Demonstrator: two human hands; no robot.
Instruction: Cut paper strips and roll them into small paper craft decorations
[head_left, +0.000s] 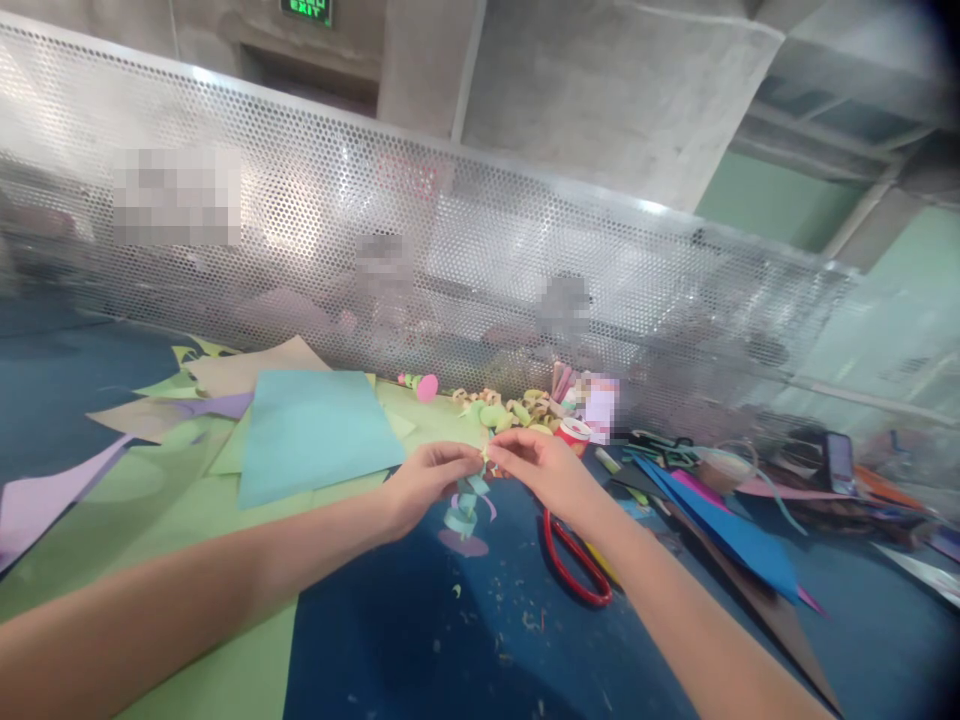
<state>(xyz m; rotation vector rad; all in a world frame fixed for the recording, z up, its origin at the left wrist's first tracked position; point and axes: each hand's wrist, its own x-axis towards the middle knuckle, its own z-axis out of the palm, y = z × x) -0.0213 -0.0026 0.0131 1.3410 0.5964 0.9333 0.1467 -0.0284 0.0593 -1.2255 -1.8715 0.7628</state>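
Observation:
Near the middle of the head view, my left hand and my right hand meet fingertip to fingertip. Both pinch a small pale yellow paper piece. Just below it is a light teal curled paper figure with purple strips at its sides and a purple oval base. Whether the yellow piece is joined to the figure cannot be made out. Scissors with red handles lie below my right hand, partly hidden by my forearm.
Green sheets and a light blue sheet cover the left. Small paper pieces and a red-and-white roll lie behind my hands. Blue paper and a phone are right. A perforated metal screen stands behind.

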